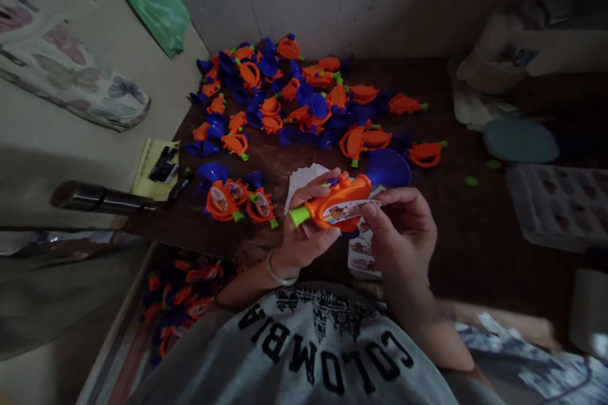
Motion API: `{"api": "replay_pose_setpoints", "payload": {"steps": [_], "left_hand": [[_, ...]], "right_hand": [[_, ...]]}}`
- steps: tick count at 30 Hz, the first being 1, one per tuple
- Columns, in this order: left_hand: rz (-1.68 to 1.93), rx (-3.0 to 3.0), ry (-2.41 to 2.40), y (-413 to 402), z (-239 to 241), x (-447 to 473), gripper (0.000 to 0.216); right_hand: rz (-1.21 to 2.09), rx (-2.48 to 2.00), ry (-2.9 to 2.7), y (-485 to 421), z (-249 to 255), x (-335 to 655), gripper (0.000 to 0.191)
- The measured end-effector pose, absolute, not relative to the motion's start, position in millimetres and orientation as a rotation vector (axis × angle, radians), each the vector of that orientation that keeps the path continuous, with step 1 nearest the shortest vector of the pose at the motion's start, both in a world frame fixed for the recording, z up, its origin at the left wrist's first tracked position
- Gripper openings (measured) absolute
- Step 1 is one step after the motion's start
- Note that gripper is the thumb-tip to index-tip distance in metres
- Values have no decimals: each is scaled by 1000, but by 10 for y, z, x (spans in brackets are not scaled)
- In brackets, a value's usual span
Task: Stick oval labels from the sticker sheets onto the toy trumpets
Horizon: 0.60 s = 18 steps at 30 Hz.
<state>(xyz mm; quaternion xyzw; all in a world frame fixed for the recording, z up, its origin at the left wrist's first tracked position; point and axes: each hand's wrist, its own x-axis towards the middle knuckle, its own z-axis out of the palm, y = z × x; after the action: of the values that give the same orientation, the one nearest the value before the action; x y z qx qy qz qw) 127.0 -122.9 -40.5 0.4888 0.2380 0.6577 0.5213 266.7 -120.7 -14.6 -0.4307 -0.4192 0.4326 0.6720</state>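
My left hand (306, 237) grips an orange toy trumpet (349, 188) with a lime-green mouthpiece and a blue bell pointing right. On the side facing me is an oval printed sticker (342, 209). My right hand (403, 228) is closed, thumb and fingers pinching the sticker's right end against or close to the trumpet; whether that end touches the plastic cannot be made out. Under my hands lies a stack of printed sticker sheets (363, 259), partly hidden. White paper (301, 178) shows behind my left fingers. To the left lie several trumpets with oval stickers (220, 199).
A pile of orange and blue trumpets (270, 107) covers the back of the brown table (456, 215). More lie in a container (185, 297) below left. A dark cylindrical handle (95, 196) juts in at left, near a yellow pad (149, 168). A clear tray (560, 202) stands right.
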Motion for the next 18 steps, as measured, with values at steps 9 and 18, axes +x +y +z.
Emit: {"api": "replay_pose_setpoints", "payload": {"steps": [9,18], "left_hand": [[1582,1247,639,-1236,-359,1285,38],[1624,1226,752,-1256,-305,1334,22]], "right_hand": [[920,-946,-948,-1195,-148,2643,24],[882,-998,-969,-1194,-146,2621,27]]}}
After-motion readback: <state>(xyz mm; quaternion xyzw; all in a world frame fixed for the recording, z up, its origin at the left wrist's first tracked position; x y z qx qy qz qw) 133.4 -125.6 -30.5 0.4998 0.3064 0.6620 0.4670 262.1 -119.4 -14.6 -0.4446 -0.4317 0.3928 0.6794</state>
